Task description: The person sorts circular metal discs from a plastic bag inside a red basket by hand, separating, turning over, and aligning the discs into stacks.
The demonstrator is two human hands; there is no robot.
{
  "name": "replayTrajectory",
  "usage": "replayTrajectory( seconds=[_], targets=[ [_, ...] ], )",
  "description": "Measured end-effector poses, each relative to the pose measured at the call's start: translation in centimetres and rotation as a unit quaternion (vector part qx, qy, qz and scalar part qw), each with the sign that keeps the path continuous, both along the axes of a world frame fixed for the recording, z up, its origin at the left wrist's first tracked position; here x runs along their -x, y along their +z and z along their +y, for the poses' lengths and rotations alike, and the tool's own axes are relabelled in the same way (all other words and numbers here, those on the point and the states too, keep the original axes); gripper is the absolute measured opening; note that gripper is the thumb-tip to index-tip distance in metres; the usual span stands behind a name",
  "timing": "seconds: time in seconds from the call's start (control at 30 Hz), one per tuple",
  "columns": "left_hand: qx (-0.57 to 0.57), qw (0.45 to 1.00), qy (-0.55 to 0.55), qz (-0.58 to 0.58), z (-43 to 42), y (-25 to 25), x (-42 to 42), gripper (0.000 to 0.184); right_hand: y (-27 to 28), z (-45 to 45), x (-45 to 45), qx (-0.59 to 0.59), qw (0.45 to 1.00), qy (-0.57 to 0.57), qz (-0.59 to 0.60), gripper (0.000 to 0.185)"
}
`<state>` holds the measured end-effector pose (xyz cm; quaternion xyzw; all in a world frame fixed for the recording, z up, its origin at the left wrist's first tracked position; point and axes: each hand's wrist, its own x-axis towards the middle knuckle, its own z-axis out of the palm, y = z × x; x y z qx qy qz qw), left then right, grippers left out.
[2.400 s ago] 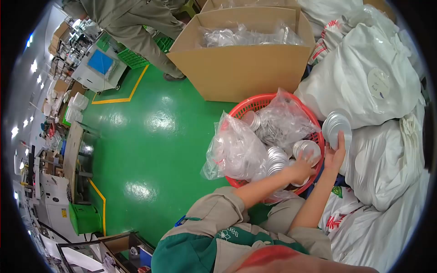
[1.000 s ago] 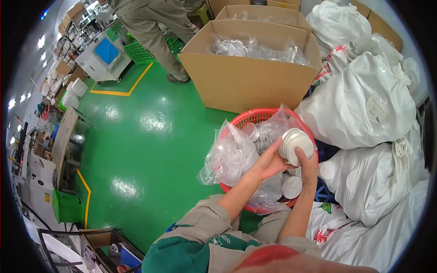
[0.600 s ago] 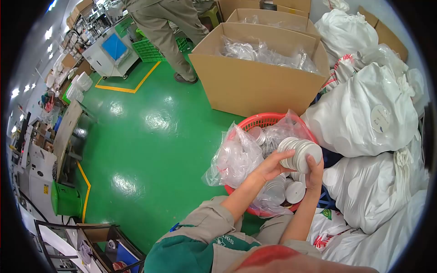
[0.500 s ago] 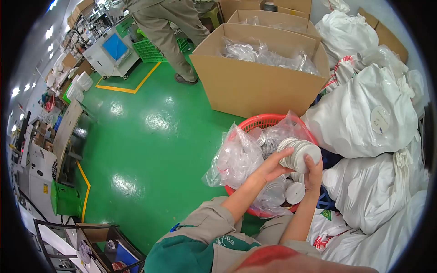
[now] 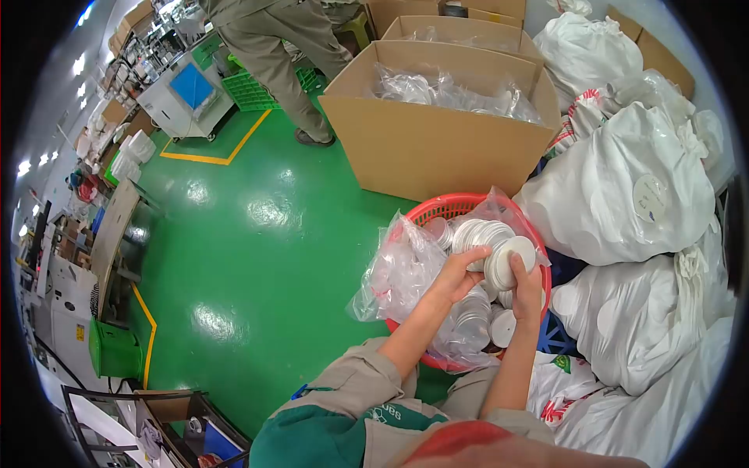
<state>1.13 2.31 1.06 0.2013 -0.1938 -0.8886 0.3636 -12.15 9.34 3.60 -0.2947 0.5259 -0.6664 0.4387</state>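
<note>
Both my hands are round a stack of thin white-silver discs (image 5: 495, 243) above the red basket (image 5: 546, 290). My left hand (image 5: 459, 273) grips the stack's left part, thumb on top. At its right end my right hand (image 5: 527, 287) holds the discs, with the thumb against the front disc's face. The stack is fanned out along its length. Under my hands the basket holds more discs (image 5: 503, 327), some in clear plastic bags. One clear bag (image 5: 402, 269) hangs over the left rim. The fingers behind the stack are partly hidden.
A large cardboard box (image 5: 441, 140) with clear-bagged items stands beyond the basket. White sacks (image 5: 616, 187) are piled at the right. Another person's legs (image 5: 281, 78) are at the upper left, near a white machine (image 5: 187, 97). A green bin (image 5: 115, 349) stands at the lower left.
Earlier my hands were apart, the right holding discs beside the basket and the left reaching into it. They came together round one stack, which has since spread out more toward the left.
</note>
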Motion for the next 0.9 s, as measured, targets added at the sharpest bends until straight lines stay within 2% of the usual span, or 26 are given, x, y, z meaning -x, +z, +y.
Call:
replayTrajectory(
  seconds=[0.2, 0.27, 0.3, 0.33, 0.47, 0.6, 0.67, 0.7, 0.73, 0.8, 0.9],
  targets=[
    [-0.021, 0.999, 0.009, 0.037, 0.5, 1.5, 0.3, 0.044, 0.2, -0.1, 0.0, 0.047, 0.996, -0.058, -0.057, 0.038],
    [-0.031, 0.998, -0.003, 0.05, -0.1, 0.5, 0.2, 0.048, 0.3, 0.0, 0.2, 0.025, 0.994, -0.08, -0.07, 0.038],
    [-0.02, 0.999, 0.014, 0.022, -0.1, 0.6, 0.1, 0.053, 0.6, 0.1, 0.1, 0.025, 0.992, -0.084, -0.093, 0.04],
    [-0.001, 0.999, -0.006, 0.039, -0.2, 1.2, 0.0, 0.055, -0.2, -0.2, 0.3, 0.073, 0.988, -0.096, -0.099, 0.042],
    [0.014, 1.0, 0.012, 0.021, -0.1, 1.5, -0.2, 0.046, -0.1, 0.1, 0.1, 0.098, 0.976, -0.113, -0.156, 0.045],
    [0.027, 0.999, -0.006, -0.029, 0.3, 0.7, 0.3, 0.043, -0.2, 0.1, 0.3, 0.099, 0.963, -0.07, -0.24, 0.045],
    [0.01, 0.999, 0.012, -0.037, 1.0, 1.1, 1.0, 0.042, 0.1, 0.1, 0.0, 0.089, 0.967, -0.065, -0.23, 0.049],
    [0.037, 0.998, 0.013, -0.051, 1.1, 1.3, 1.1, 0.044, 0.2, 0.1, 0.0, 0.086, 0.967, -0.064, -0.232, 0.05],
    [0.037, 0.998, 0.011, -0.053, 1.0, 1.5, 1.1, 0.044, 0.5, 0.2, 0.0, 0.08, 0.966, -0.075, -0.234, 0.047],
    [-0.021, 0.996, -0.026, 0.088, 0.7, 1.8, 0.9, 0.046, -0.4, 0.0, 0.5, 0.09, 0.957, -0.082, -0.262, 0.045],
    [0.024, 0.998, -0.006, 0.05, 1.1, 1.5, 1.3, 0.043, -0.8, 0.0, 0.7, 0.12, 0.941, -0.107, -0.298, 0.041]
  ],
)
